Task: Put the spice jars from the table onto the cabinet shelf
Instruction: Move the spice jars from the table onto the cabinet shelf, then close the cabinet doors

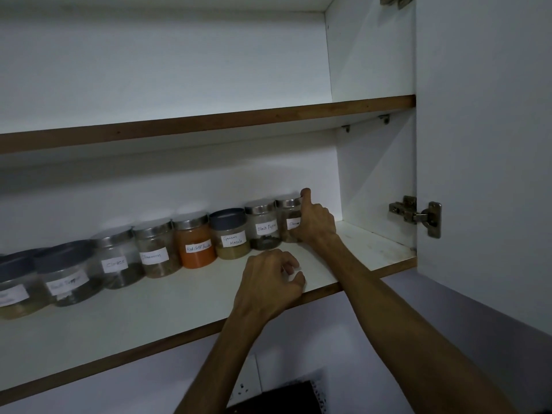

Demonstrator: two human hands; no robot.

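Right hand is wrapped round the last spice jar at the right end of the row, middle of the frame, on the lower cabinet shelf; left hand hangs loosely curled, holding nothing; I'd nudge it flush beside the Black Pepper jar, label forward, then let go gently.

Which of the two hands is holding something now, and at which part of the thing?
The right hand grips the rightmost spice jar by its right side, thumb up beside the metal lid. The left hand holds nothing, its fingers loosely curled over the shelf.
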